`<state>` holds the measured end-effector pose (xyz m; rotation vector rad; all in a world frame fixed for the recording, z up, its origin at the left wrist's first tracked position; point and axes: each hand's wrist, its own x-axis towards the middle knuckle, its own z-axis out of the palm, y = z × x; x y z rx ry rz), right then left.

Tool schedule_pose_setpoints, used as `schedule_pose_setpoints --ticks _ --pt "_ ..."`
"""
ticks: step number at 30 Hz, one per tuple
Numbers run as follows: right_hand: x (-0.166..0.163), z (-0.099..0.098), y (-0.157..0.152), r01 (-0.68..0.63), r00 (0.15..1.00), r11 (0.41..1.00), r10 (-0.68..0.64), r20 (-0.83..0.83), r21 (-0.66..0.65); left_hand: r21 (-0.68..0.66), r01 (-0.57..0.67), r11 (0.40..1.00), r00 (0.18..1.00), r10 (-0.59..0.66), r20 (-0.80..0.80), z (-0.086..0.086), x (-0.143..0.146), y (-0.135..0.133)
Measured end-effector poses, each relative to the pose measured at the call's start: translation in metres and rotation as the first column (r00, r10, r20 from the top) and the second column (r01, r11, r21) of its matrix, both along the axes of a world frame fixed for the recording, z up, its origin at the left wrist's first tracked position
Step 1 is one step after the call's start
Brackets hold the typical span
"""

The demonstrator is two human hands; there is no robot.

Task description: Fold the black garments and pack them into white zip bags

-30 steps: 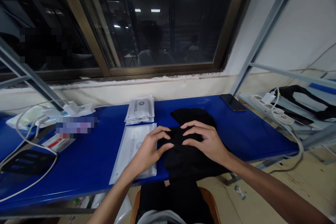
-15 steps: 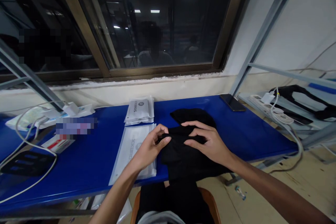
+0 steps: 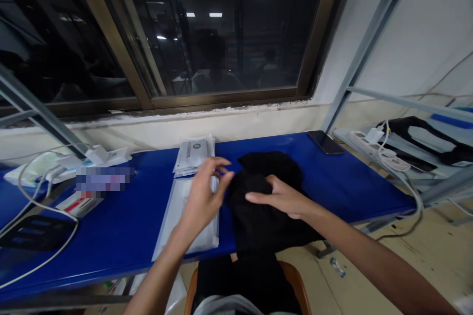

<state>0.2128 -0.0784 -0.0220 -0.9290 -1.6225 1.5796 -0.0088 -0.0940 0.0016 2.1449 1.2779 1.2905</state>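
Note:
Black cloth, whose exact kind I cannot make out, lies bunched on the blue table and drapes over its front edge. My right hand grips a fold of it, the thumb on top and the fingers partly tucked into the fabric. Just left of the cloth, my left hand is raised with thumb and fingers apart, holding nothing. Below that hand lies a large translucent zip bag, partly covered by the wrist. Behind it is a small stack of printed bags.
A phone lies at the back right. On the left are a power strip, white cables, a small box and a black slotted item. Metal posts rise at both sides. Beyond the right post is another power strip.
My left hand has let go of the cloth and moved slightly left. My right hand has shifted down and left, closing on a fold, and the fabric is more bunched.

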Motion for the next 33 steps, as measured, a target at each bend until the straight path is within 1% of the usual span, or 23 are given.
schedule_pose_setpoints --ticks 1,2,3,5,6,7,8,9,11,12,13,15,17,19,20,21,22,24,25,27,28,30,33 --pt "0.000 -0.004 0.000 0.093 0.993 0.990 -0.101 -0.068 -0.108 0.015 -0.147 0.989 0.986 0.148 -0.072 -0.008 -0.010 0.000" --pt "0.000 -0.008 0.000 0.164 0.973 0.966 -0.191 -0.126 -0.198 0.007 -0.268 0.963 0.949 0.265 -0.171 -0.018 -0.020 -0.001" --pt "0.001 -0.011 0.000 0.213 0.948 0.938 -0.266 -0.176 -0.273 -0.015 -0.351 0.936 0.898 0.332 -0.290 -0.029 -0.028 -0.002" --pt "0.003 -0.014 0.001 0.259 0.895 0.880 -0.374 -0.244 -0.399 -0.045 -0.425 0.904 0.799 0.352 -0.487 -0.047 -0.039 -0.007" --pt "0.003 -0.014 0.001 0.266 0.874 0.854 -0.410 -0.263 -0.446 -0.054 -0.438 0.897 0.765 0.341 -0.546 -0.053 -0.042 -0.010" --pt "0.003 -0.014 0.000 0.270 0.858 0.837 -0.433 -0.276 -0.475 -0.067 -0.449 0.891 0.743 0.331 -0.583 -0.057 -0.042 -0.012" --pt "0.002 -0.013 -0.001 0.262 0.853 0.833 -0.436 -0.286 -0.487 -0.087 -0.468 0.879 0.727 0.326 -0.604 -0.057 -0.041 -0.015" --pt "0.000 -0.012 -0.003 0.245 0.860 0.841 -0.418 -0.293 -0.483 -0.116 -0.494 0.862 0.714 0.326 -0.620 -0.055 -0.038 -0.018" --pt "-0.004 -0.010 -0.010 0.199 0.891 0.873 -0.350 -0.290 -0.445 -0.171 -0.546 0.820 0.691 0.325 -0.646 -0.045 -0.032 -0.027" --pt "-0.006 -0.009 -0.015 0.181 0.906 0.889 -0.317 -0.279 -0.421 -0.178 -0.560 0.809 0.678 0.325 -0.659 -0.040 -0.028 -0.033" --pt "-0.009 -0.008 -0.020 0.172 0.918 0.902 -0.293 -0.269 -0.397 -0.161 -0.563 0.810 0.666 0.330 -0.669 -0.034 -0.024 -0.039" --pt "-0.016 -0.007 -0.032 0.183 0.918 0.918 -0.288 -0.272 -0.353 -0.054 -0.548 0.835 0.640 0.378 -0.669 -0.028 -0.017 -0.053" --pt "-0.023 -0.004 -0.040 0.222 0.895 0.922 -0.322 -0.310 -0.317 0.099 -0.533 0.841 0.622 0.468 -0.628 -0.027 -0.009 -0.066" --pt "-0.030 -0.001 -0.043 0.272 0.873 0.932 -0.343 -0.347 -0.238 0.204 -0.494 0.845 0.645 0.514 -0.566 -0.029 -0.001 -0.073" --pt "-0.032 0.000 -0.043 0.299 0.877 0.941 -0.336 -0.342 -0.158 0.231 -0.469 0.853 0.672 0.514 -0.533 -0.031 0.002 -0.075" --pt "-0.034 0.002 -0.041 0.323 0.894 0.945 -0.321 -0.313 -0.048 0.250 -0.445 0.860 0.703 0.508 -0.498 -0.032 0.006 -0.075" --pt "-0.034 0.004 -0.038 0.338 0.915 0.938 -0.308 -0.262 0.079 0.264 -0.425 0.866 0.733 0.500 -0.462 -0.033 0.008 -0.074" --pt "-0.033 0.006 -0.032 0.320 0.947 0.896 -0.298 -0.116 0.307 0.291 -0.405 0.867 0.777 0.494 -0.389 -0.033 0.013 -0.072" --pt "-0.031 0.007 -0.029 0.293 0.953 0.876 -0.300 -0.043 0.382 0.298 -0.391 0.871 0.796 0.483 -0.366 -0.033 0.016 -0.070" --pt "-0.029 0.007 -0.024 0.233 0.954 0.856 -0.293 0.063 0.461 0.279 -0.341 0.898 0.827 0.428 -0.365 -0.032 0.020 -0.069" --pt "-0.029 0.006 -0.022 0.211 0.953 0.855 -0.287 0.093 0.474 0.256 -0.312 0.915 0.838 0.392 -0.379 -0.032 0.022 -0.069" --pt "-0.029 0.004 -0.018 0.210 0.953 0.855 -0.287 0.096 0.474 0.195 -0.268 0.943 0.840 0.329 -0.432 -0.033 0.025 -0.070" --pt "-0.031 0.003 -0.013 0.280 0.941 0.852 -0.335 0.050 0.442 0.105 -0.257 0.961 0.798 0.272 -0.537 -0.037 0.027 -0.073"
